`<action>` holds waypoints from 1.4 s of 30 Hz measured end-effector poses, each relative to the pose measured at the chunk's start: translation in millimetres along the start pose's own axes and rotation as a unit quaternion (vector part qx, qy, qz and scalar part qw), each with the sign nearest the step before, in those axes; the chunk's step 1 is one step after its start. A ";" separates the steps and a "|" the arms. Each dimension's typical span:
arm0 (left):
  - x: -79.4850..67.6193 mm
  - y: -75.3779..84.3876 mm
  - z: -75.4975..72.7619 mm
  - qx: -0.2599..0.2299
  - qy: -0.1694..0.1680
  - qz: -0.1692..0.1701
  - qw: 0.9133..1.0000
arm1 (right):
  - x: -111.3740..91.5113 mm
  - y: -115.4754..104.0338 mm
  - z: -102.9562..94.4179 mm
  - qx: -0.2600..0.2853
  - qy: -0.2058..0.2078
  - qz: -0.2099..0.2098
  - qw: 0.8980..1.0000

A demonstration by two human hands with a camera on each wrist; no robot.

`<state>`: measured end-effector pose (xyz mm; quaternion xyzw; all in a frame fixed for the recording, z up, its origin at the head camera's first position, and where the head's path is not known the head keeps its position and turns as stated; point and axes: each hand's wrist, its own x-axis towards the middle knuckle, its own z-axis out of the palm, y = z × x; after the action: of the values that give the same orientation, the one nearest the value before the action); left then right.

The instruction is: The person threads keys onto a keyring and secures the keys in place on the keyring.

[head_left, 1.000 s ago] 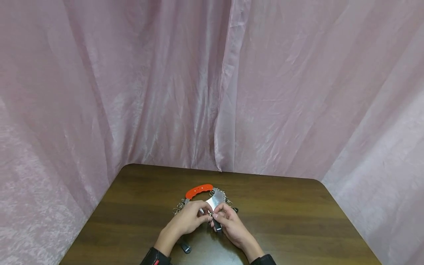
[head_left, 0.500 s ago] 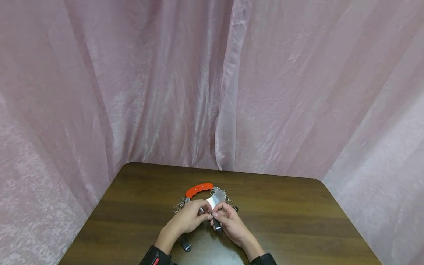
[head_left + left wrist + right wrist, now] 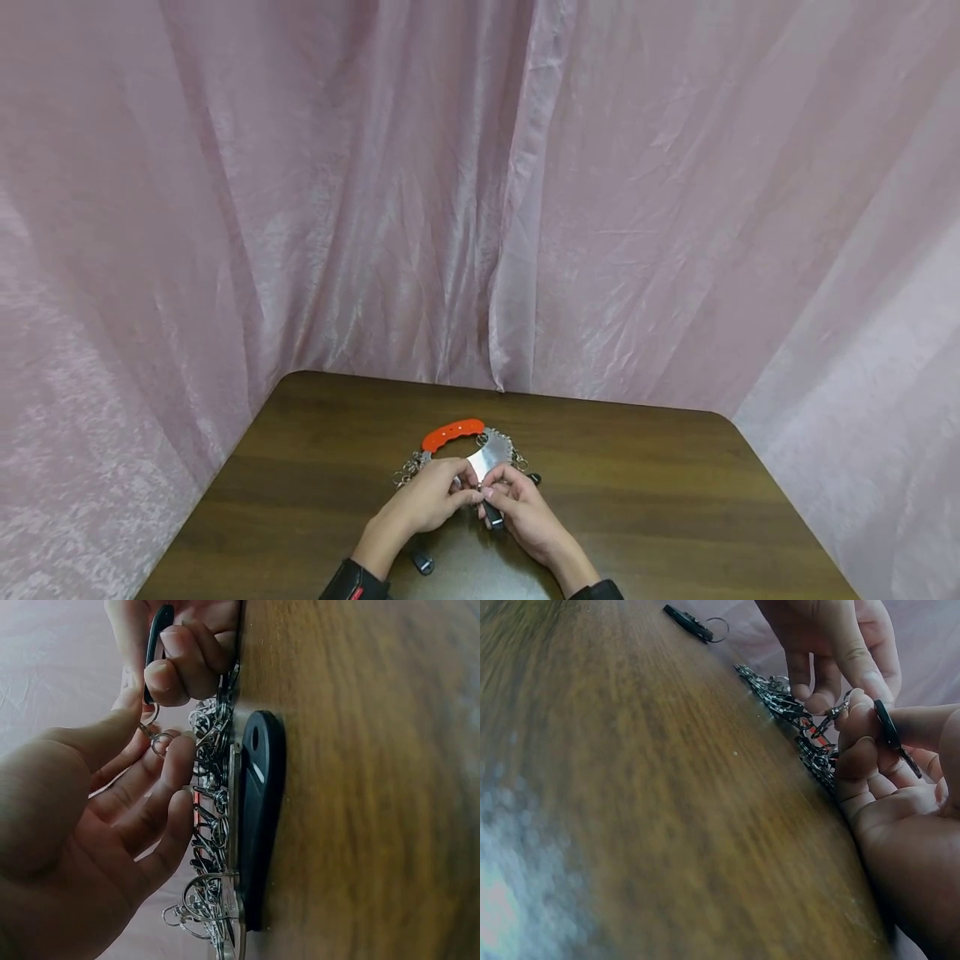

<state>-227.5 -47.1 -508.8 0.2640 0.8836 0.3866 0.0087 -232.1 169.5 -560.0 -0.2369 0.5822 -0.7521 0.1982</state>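
Observation:
Both hands meet over the table. My right hand (image 3: pixel 528 512) pinches a black fob (image 3: pixel 889 724) between thumb and fingers, its dark end pointing toward me in the head view. My left hand (image 3: pixel 427 498) pinches the small metal ring (image 3: pixel 154 716) at the fob's top; its other fingers are loosely bent below. Just beyond the hands lies a curved silver metal plate (image 3: pixel 491 457) with an orange grip (image 3: pixel 453 433). Many small rings and clasps (image 3: pixel 210 825) hang along the plate's edge, partly hidden behind the left hand.
A second black fob (image 3: pixel 422 562) lies on the wooden table (image 3: pixel 637 500) near the left wrist. Another black fob (image 3: pixel 535 478) lies beyond the right hand, next to the plate. Pink curtains (image 3: pixel 375 208) hang behind the table.
Both hands stay in nearly the same place, with small finger shifts at the ring and fob. The left thumb now reaches slightly closer to the right fingertips.

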 end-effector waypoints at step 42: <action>-2.5 -3.6 -0.2 -0.010 0.002 0.011 1.000 | -0.6 -0.4 2.2 -0.006 -0.001 -0.013 1.000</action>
<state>-227.1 -50.4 -511.7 0.2728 0.8769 0.3958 0.0049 -230.3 168.2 -559.2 -0.2466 0.5831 -0.7510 0.1875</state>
